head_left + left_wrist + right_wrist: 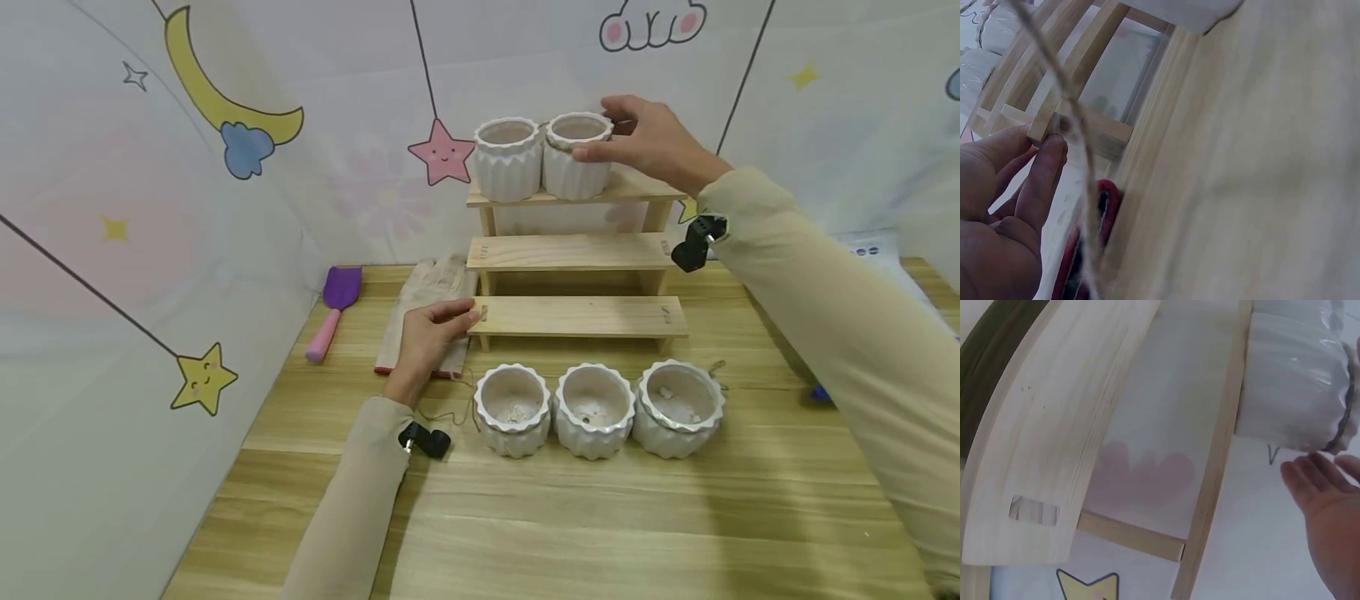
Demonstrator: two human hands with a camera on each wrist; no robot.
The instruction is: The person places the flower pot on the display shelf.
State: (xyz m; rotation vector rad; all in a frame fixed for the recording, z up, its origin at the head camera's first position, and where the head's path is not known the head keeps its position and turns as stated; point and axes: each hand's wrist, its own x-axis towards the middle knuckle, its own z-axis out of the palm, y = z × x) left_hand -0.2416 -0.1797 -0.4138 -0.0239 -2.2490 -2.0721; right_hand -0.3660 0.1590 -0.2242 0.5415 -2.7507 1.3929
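My right hand (652, 142) is at the right side of a white fluted pot (577, 171) with twine round its neck. In the head view the thumb overlaps the pot's front and the other fingers extend behind its rim. Relaxed fingers (1325, 475) lie right at the pot's edge in the right wrist view. This pot stands on the top tier of a three-step wooden stand (577, 315), beside another white pot (508, 171). My left hand (427, 337) pinches the left end of the lowest tier between thumb and fingers.
Three white pots, left (513, 437), middle (594, 437) and right (675, 437), stand before the stand. A work glove (423, 292) and a purple scoop with a pink handle (325, 335) lie left. Loose twine (450, 415) trails near the left pot. A printed curtain (360, 100) hangs behind.
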